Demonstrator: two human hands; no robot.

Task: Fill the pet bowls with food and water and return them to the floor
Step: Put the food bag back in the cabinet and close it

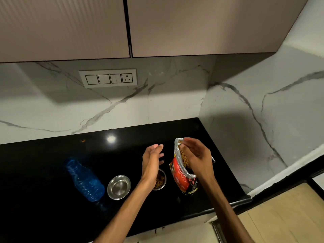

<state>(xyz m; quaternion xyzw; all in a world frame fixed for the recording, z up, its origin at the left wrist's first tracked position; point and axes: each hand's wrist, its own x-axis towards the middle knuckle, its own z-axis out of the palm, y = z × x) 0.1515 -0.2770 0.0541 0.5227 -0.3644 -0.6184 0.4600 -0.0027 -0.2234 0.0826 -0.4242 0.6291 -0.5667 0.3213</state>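
Reaching into the open top of the red puppy food bag (182,174), my right hand (196,155) had its fingers curled among the kibble; I could not tell what they gripped. My left hand (152,158) hovered loose and empty over the kibble-filled bowl (160,180). Near the counter's (52,199) front edge stood 1 empty steel bowl (119,187), with a blue water bottle (84,179) lying just left.

You stand in a home kitchen: black counter (52,172), marble backsplash (157,106), wall cabinets (192,27), switch panel (107,78).
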